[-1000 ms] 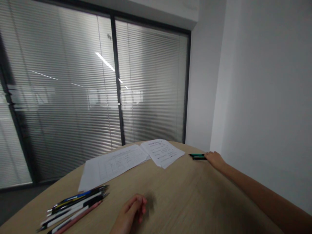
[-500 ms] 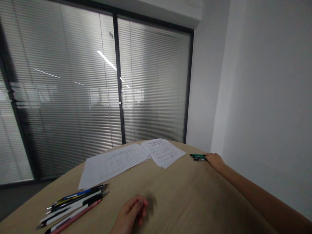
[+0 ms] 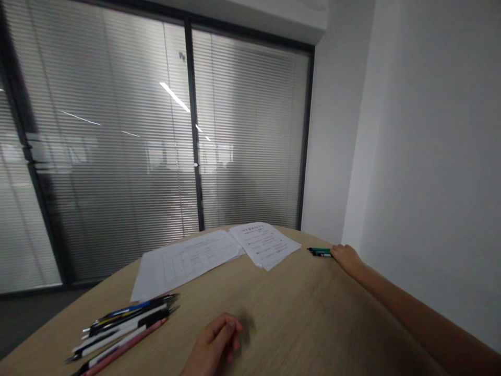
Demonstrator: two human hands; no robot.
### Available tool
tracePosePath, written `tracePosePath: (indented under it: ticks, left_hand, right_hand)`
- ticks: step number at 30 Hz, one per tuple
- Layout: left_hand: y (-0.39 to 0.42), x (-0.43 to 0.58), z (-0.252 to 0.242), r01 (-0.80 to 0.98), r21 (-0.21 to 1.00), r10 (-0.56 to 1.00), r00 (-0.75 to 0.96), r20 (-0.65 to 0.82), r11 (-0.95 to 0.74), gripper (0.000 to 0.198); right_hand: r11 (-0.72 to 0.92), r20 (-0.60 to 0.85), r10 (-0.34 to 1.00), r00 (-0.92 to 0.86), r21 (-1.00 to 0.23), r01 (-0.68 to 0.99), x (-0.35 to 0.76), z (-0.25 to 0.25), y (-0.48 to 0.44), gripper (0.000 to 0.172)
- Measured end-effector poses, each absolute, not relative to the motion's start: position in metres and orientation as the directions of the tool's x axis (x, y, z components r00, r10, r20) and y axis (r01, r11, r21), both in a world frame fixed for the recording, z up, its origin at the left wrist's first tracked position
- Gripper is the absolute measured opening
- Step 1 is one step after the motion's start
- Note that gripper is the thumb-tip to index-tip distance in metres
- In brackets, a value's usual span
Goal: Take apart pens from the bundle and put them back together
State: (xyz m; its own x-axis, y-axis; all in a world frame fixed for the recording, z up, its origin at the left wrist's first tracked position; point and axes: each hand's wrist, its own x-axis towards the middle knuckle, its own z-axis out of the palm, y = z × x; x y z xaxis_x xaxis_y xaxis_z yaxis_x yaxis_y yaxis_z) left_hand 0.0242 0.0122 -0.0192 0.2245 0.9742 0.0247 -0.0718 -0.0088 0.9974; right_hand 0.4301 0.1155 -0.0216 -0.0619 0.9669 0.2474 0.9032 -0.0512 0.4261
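Observation:
My right hand (image 3: 346, 257) reaches to the far right edge of the wooden table, its fingers closed over the ends of a few green and dark pens (image 3: 320, 250). The pens lie on the tabletop and point left; the hand hides their right ends. Low in the middle, my left hand (image 3: 219, 338) rests on the table with its fingers curled in and the thumb against them. Nothing shows in it. To its left lies a loose bundle of several pens (image 3: 121, 326), with blue, yellow, white, black and pink barrels.
Printed sheets lie at the back of the round table (image 3: 282, 297): a wide form (image 3: 188, 261) on the left and a smaller stack of paper (image 3: 266, 245) beside it. Behind the table stands a glass partition with blinds (image 3: 117, 183); a white wall (image 3: 430, 156) is on the right.
The whole view has shifted slightly, so things sit a little further right. At my right hand the pens lie somewhat closer together. My left hand keeps its curled pose.

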Motion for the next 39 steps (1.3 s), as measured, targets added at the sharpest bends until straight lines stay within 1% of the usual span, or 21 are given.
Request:
tracePosePath:
  ticks: [4, 7, 13, 16, 17, 21, 23, 24, 27, 28, 29, 30, 32, 35, 37, 39]
  left_hand:
    - [0.013, 0.023, -0.021, -0.085, 0.996, 0.974, 0.225, 0.029, -0.011, 0.022]
    - [0.015, 0.023, -0.023, -0.058, 0.998, 0.968, 0.249, 0.041, -0.027, 0.023]
    - [0.012, 0.025, -0.021, -0.029, 0.998, 0.974, 0.22, 0.06, -0.055, 0.023]
    - [0.011, 0.026, -0.021, -0.038, 0.998, 0.972, 0.229, 0.057, -0.05, 0.023]
    - [0.011, 0.026, -0.02, -0.035, 0.998, 0.971, 0.235, 0.052, -0.046, 0.023]
    - [0.012, 0.023, -0.021, 0.023, 0.999, 0.961, 0.275, 0.029, -0.036, 0.029]
    - [0.015, 0.022, -0.021, 0.068, 0.997, 0.958, 0.288, 0.019, -0.04, 0.034]
    - [0.016, 0.022, -0.021, 0.088, 0.995, 0.956, 0.292, 0.015, -0.042, 0.037]
    - [0.019, 0.022, -0.022, 0.125, 0.99, 0.952, 0.305, 0.018, -0.059, 0.039]
    - [0.019, 0.023, -0.021, 0.135, 0.989, 0.95, 0.31, 0.022, -0.067, 0.039]
    - [0.019, 0.023, -0.021, 0.148, 0.986, 0.949, 0.315, 0.026, -0.076, 0.039]
    - [0.018, 0.024, -0.02, 0.164, 0.983, 0.948, 0.318, 0.03, -0.086, 0.039]
    - [0.016, 0.024, -0.018, 0.21, 0.972, 0.944, 0.327, 0.034, -0.108, 0.037]
    - [0.01, 0.024, -0.013, 0.326, 0.927, 0.931, 0.361, 0.059, -0.185, 0.033]
    - [0.006, 0.023, -0.009, 0.445, 0.844, 0.907, 0.407, 0.107, -0.3, 0.03]
    - [0.004, 0.02, -0.005, 0.562, 0.694, 0.856, 0.492, 0.157, -0.45, 0.026]
  right_hand:
    - [-0.045, 0.255, 0.965, -0.068, 0.413, 0.909, 0.429, -0.022, 0.117, 0.023]
    - [-0.041, 0.261, 0.963, -0.068, 0.393, 0.918, 0.428, -0.022, 0.116, 0.024]
    - [-0.047, 0.279, 0.959, -0.046, 0.316, 0.948, 0.422, -0.019, 0.11, 0.022]
    - [-0.046, 0.303, 0.952, -0.032, 0.247, 0.968, 0.415, -0.012, 0.107, 0.018]
    - [-0.049, 0.317, 0.948, -0.022, 0.216, 0.975, 0.412, -0.01, 0.106, 0.019]
    - [-0.054, 0.385, 0.922, 0.028, 0.058, 0.997, 0.39, 0.002, 0.101, 0.035]
    - [0.001, 0.407, 0.914, 0.007, -0.018, 1.0, 0.367, 0.005, 0.095, 0.042]
    - [0.053, 0.41, 0.911, -0.03, -0.044, 0.998, 0.353, 0.006, 0.09, 0.042]
    - [0.229, 0.417, 0.893, -0.171, -0.094, 0.969, 0.302, 0.002, 0.069, 0.033]
    - [0.311, 0.41, 0.879, -0.243, -0.107, 0.944, 0.286, 0.0, 0.062, 0.029]
    - [0.44, 0.408, 0.843, -0.35, -0.15, 0.885, 0.271, -0.003, 0.055, 0.027]
    - [0.515, 0.399, 0.817, -0.416, -0.183, 0.837, 0.258, -0.007, 0.049, 0.026]
    - [0.559, 0.387, 0.8, -0.459, -0.201, 0.805, 0.24, -0.014, 0.041, 0.028]
    - [0.546, 0.367, 0.813, -0.451, -0.215, 0.81, 0.235, -0.026, 0.037, 0.031]
    - [0.541, 0.361, 0.82, -0.444, -0.238, 0.806, 0.238, -0.031, 0.038, 0.029]
    - [0.543, 0.362, 0.82, -0.443, -0.249, 0.802, 0.242, -0.035, 0.039, 0.028]
